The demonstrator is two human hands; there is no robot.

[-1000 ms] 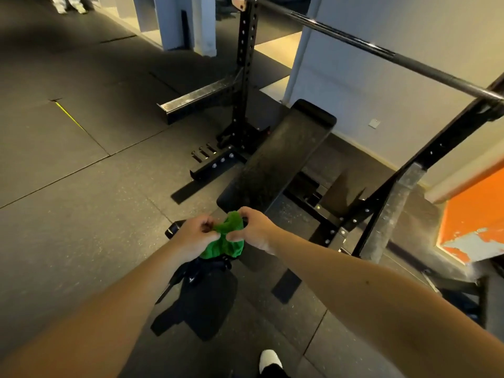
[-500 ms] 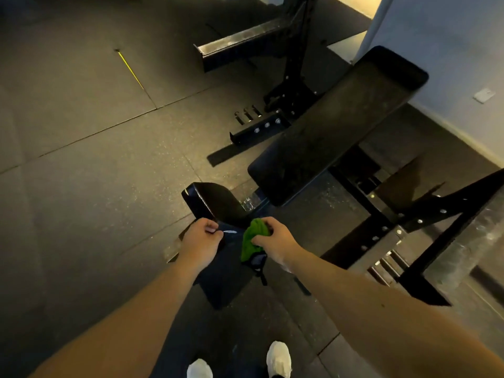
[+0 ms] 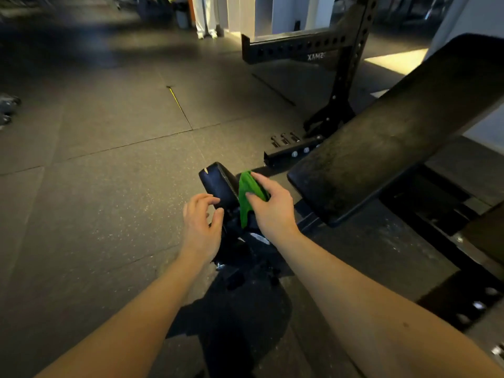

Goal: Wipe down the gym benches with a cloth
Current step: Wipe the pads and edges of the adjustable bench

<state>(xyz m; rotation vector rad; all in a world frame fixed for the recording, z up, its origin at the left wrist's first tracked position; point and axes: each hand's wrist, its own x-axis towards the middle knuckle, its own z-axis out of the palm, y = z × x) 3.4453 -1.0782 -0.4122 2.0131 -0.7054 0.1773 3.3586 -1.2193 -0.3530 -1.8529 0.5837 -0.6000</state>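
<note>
A black gym bench has a long inclined back pad [image 3: 395, 132] on the right and a small tilted seat pad [image 3: 218, 184] in front of me. My right hand [image 3: 268, 205] holds a green cloth [image 3: 246, 195] against the right side of the seat pad, fingers over the cloth. My left hand [image 3: 200, 225] hovers at the seat pad's near left edge with loosely curled fingers and holds nothing. The bench frame below the seat is dark and hard to make out.
A black squat rack upright [image 3: 346, 77] with a perforated safety arm [image 3: 297, 47] stands behind the bench. Its bolted base [image 3: 291, 152] lies on the floor. Dark rubber floor tiles [image 3: 109, 186] spread to the left. A person's legs [image 3: 206, 17] stand far back.
The view has lifted and moved closer to the bench. My right hand has carried the green cloth up onto the seat pad. My left hand has let go of the cloth and opened.
</note>
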